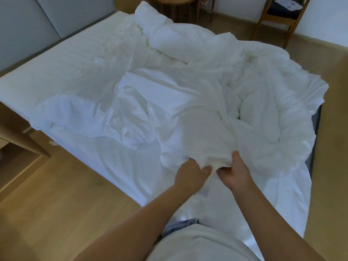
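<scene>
A crumpled white duvet point(216, 102) lies heaped across the right half of a bed point(56, 87) covered with a white sheet. At the bed's near edge my left hand point(190, 173) grips a bunched fold of the duvet, fingers curled under the fabric. Right beside it my right hand point(235, 172) grips the same fold, thumb on top. The two hands are a few centimetres apart. A flatter white cover point(105, 117) lies wrinkled on the left of the heap.
Wooden floor point(66, 204) runs along the bed's left side. A wooden cabinet point(17, 136) stands at the left, a round wooden table point(177, 6) behind the bed, and a wooden chair point(282, 14) at the back right. A padded headboard wall point(28, 21) is at far left.
</scene>
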